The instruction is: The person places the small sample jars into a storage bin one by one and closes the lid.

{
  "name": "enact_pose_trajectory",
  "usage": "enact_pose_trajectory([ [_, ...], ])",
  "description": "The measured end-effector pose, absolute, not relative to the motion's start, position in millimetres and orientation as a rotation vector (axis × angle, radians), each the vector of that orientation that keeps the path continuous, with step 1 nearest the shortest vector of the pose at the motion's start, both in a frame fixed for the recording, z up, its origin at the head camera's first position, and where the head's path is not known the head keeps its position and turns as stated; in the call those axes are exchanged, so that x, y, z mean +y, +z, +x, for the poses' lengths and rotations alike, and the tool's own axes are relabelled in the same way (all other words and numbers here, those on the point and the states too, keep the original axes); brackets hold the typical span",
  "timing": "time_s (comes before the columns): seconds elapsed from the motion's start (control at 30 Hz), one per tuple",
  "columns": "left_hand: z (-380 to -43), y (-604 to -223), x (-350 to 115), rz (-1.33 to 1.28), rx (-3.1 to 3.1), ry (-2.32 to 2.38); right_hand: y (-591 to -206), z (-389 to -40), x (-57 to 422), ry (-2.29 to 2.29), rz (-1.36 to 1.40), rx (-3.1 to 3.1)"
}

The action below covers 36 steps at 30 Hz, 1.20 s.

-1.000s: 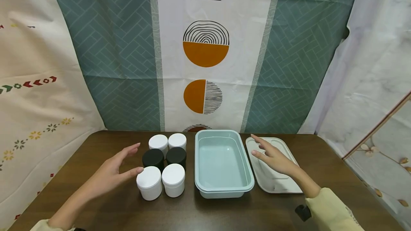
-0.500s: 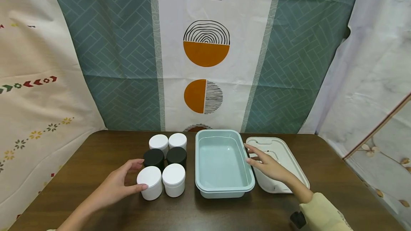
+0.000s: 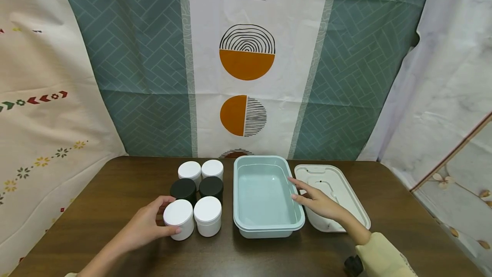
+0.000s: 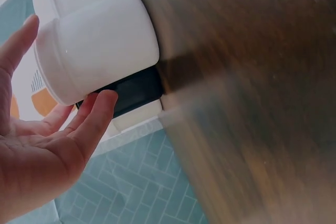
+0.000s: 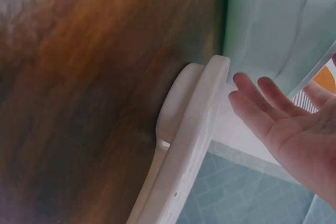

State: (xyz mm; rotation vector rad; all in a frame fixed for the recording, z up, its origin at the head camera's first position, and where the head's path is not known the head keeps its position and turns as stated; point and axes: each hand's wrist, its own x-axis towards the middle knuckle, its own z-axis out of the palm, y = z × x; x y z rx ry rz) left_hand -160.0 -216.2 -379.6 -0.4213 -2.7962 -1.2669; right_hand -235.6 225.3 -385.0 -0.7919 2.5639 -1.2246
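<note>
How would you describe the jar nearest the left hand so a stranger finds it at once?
On the brown table, left of the pale blue tub, six jars stand in pairs. Find the white pair nearest the camera. Only its left jar has the left hand around its side.

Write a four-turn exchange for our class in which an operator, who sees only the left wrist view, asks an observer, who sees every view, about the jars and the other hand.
Operator: I see my left hand at some white jars and part of a black jar. How many jars are there altogether?
Observer: Six; the head view shows them in three rows of two.
Operator: And where is the right hand?
Observer: At the right side of a pale blue tub; whether it touches the tub, I can't tell.
</note>
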Motion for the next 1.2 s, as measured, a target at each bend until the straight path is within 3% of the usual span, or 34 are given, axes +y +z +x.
enact_pose_trajectory([
  [0.6, -156.8, -375.7, -211.6, -0.318, -2.784, -1.176, -392.2, -241.7, 227.1, -1.36, -0.763, 2.358],
  [1.2, -147.5, -336.4, -207.1, -0.427, -2.627, -1.021, -387.4, -239.4, 225.9, -1.314, -0.757, 2.398],
])
